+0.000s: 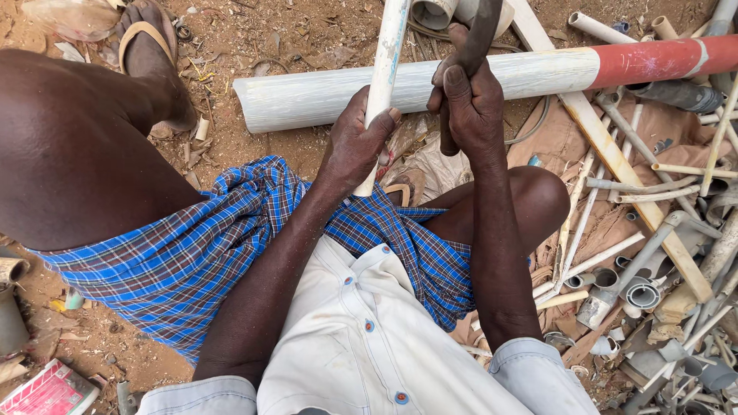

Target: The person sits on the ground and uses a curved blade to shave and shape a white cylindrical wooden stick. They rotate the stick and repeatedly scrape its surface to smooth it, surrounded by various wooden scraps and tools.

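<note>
I am wrapping my left hand (355,146) tight around a thin white pipe (382,84) — it is running up and away from my fist. My right hand (470,104), just beside it, is clenching a dark curved tool (475,42) (blade end hidden) — a thick grey pipe (307,96) is lying just beyond both.

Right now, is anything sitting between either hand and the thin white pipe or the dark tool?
Nothing visible. The left hand is already wrapped around the thin white pipe, and the right hand grips the dark curved tool beside it. The large grey pipe lies behind both on the ground.
</note>
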